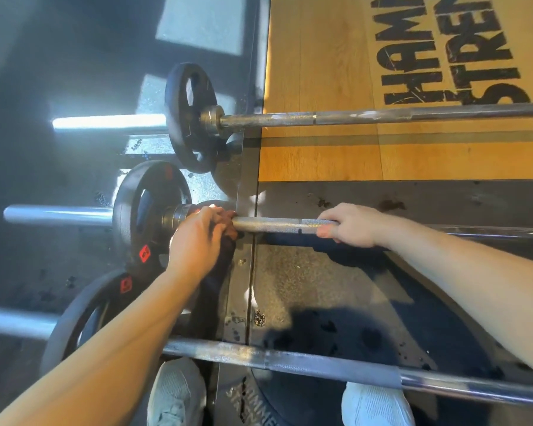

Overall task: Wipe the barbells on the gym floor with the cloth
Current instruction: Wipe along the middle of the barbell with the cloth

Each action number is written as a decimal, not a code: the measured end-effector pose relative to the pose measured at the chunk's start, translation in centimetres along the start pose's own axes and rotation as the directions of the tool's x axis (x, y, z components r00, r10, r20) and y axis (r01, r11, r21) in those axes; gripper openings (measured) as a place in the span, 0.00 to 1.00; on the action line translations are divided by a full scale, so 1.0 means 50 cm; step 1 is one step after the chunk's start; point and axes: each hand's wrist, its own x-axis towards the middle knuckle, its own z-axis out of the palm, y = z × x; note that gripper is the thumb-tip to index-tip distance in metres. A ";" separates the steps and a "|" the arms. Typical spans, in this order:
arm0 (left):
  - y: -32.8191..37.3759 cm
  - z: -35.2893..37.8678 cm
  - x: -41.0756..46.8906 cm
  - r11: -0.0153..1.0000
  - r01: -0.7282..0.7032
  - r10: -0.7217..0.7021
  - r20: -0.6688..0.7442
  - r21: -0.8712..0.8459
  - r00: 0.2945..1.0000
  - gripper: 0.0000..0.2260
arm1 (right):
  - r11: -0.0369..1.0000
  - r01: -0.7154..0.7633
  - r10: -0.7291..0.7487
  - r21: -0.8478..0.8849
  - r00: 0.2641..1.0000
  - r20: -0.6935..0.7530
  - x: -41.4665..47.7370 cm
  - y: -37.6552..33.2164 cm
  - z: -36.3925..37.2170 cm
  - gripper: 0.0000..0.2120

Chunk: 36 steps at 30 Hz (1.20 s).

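Three barbells lie side by side on the gym floor. On the middle barbell (277, 225), my left hand (199, 238) grips a dark cloth (216, 281) wrapped round the shaft right beside the collar and black weight plate (142, 216). The cloth's loose end hangs down under my wrist. My right hand (351, 224) grips the bare shaft further right, fingers curled over it. The far barbell (381, 115) rests across the wooden platform. Closest to me, the near barbell (305, 362) crosses in front of my feet.
A wooden lifting platform (335, 72) with black lettering fills the upper right. Black rubber flooring (320, 287) lies under the middle and near bars. Plates sit at each bar's left end (188, 118). My two white shoes (375, 404) stand at the bottom edge.
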 end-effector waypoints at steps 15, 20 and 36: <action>0.122 0.144 -0.011 0.919 -0.391 0.387 0.067 0.052 0.919 0.20 | 0.901 0.046 -0.352 -0.431 0.658 -0.665 -0.001 0.043 0.140 0.20; -0.025 0.017 -0.001 0.974 -0.227 0.227 -0.013 -0.015 0.974 0.12 | 0.903 0.049 -0.349 -0.427 0.663 -0.663 0.003 0.044 0.143 0.20; 0.029 0.068 0.013 0.910 -0.410 0.405 0.088 0.060 0.910 0.20 | 0.913 0.052 -0.330 -0.404 0.676 -0.659 0.002 0.039 0.135 0.20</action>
